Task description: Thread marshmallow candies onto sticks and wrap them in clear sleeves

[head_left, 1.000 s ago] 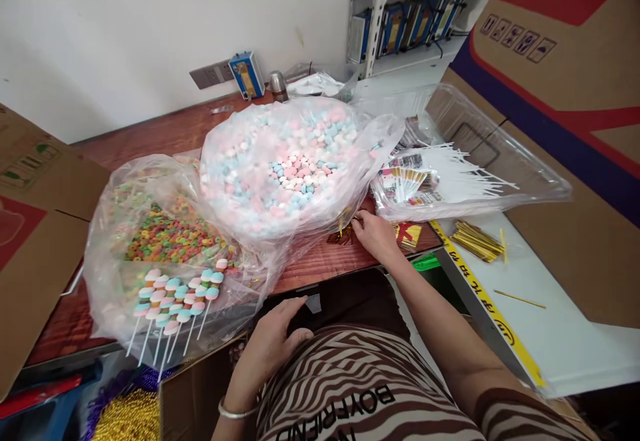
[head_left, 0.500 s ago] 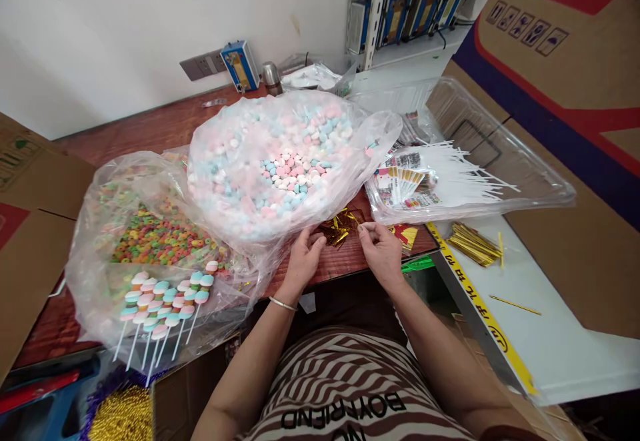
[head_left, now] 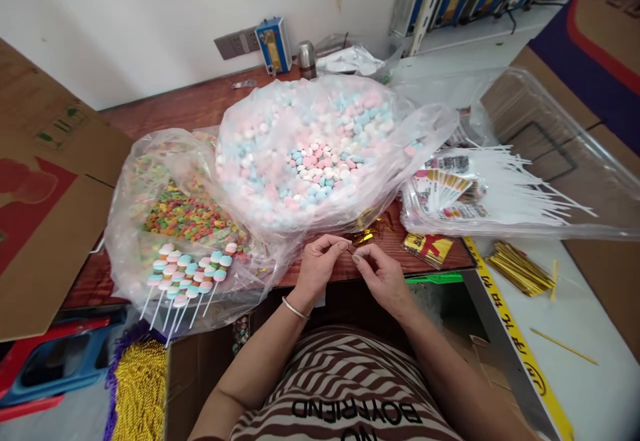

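Candy bag [head_left: 320, 154]: both hands just before it. Left hand [head_left: 317, 269] and right hand [head_left: 383, 274] pinch one gold tie [head_left: 350, 249] between closed fingers; step, seemingly, straightening the tie.

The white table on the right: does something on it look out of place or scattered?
Yes. One gold twist tie lies alone on the white table, apart from the heap of gold twist ties. Another sticks out beside the heap. Nothing looks spilled or damaged.
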Motion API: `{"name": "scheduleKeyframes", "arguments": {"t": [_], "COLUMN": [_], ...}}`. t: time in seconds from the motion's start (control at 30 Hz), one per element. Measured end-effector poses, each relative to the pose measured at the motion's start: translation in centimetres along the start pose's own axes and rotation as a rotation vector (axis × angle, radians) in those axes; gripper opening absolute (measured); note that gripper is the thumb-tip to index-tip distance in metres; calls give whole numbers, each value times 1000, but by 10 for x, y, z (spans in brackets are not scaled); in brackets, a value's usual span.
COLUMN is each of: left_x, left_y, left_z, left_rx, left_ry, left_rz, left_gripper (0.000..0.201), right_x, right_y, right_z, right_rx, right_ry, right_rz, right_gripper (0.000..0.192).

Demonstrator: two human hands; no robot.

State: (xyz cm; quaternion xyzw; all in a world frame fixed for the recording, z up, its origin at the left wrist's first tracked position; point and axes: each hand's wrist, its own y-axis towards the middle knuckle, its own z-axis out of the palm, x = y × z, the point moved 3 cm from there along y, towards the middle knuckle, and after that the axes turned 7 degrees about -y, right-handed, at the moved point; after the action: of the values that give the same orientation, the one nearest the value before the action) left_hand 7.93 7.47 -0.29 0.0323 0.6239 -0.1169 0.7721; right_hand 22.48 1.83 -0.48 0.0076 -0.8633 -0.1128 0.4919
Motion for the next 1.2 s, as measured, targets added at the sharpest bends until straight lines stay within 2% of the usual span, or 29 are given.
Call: {"name": "scheduleKeyframes", "arguments": {"t": [0.1, 0.2, 0.3, 0.37, 0.47, 0.53, 0.57, 0.63, 0.73, 0.8, 0.87, 0.93, 1.0, 1.07, 1.1, 1.2], "left_x": [4, 7, 6, 1, -11, -22, -28, -40, -49, -50, -50, -51, -54, -52, -52, -50], "left_y": [-2, -7, -18, -31, -53, -67, -73, -83, -99, -112, -126, -139, -149, -152, -151, -141], "left_z": [-17, -34, -48, -57, -71, -83, -91, -113, -149, -168, -186, -203, -218, -226, -228, -222], "left_rx": [-85, -133, -164, -165, -35, 87, 107, 21, -206, -318, -454, -612, -717, -728, -746, -724], "left_ry": [95, 234, 296, 286, 80, -212, -356, -552, -585, -469, -195, 232, 695, 1034, 1131, 1185], "left_rz": [-9, -17, -25, -37, -108, -154, -147, -65, 65, 95, 93, 97, 123, 154, 209, 398], "left_gripper": [20, 20, 42, 45, 46, 59, 66, 76, 78, 74, 61, 40, 25, 21, 19, 20], "right_x": [-10, -14, -14, -9, 3, 12, 15, 20, 29, 39, 50, 60, 64, 59, 53, 30], "right_y": [6, 15, 19, 18, 15, 16, 18, 22, 27, 28, 27, 26, 25, 24, 23, 18], "right_z": [12, 24, 28, 25, 15, 9, 9, 14, 29, 41, 49, 51, 48, 39, 31, -5], "right_rx": [88, 155, 130, 77, -32, -41, -7, 71, 142, 196, 241, 254, 256, 241, 210, -37], "right_ry": [-149, -474, -755, -815, -684, -433, -280, -34, 94, 108, 124, 121, 93, 60, 50, 15], "right_rz": [-19, -164, -272, -301, -303, -271, -233, -129, -52, -68, -100, -127, -128, -90, -55, 61], "right_gripper": [19, 23, 25, 26, 28, 32, 34, 35, 31, 27, 23, 20, 20, 22, 22, 24]}}
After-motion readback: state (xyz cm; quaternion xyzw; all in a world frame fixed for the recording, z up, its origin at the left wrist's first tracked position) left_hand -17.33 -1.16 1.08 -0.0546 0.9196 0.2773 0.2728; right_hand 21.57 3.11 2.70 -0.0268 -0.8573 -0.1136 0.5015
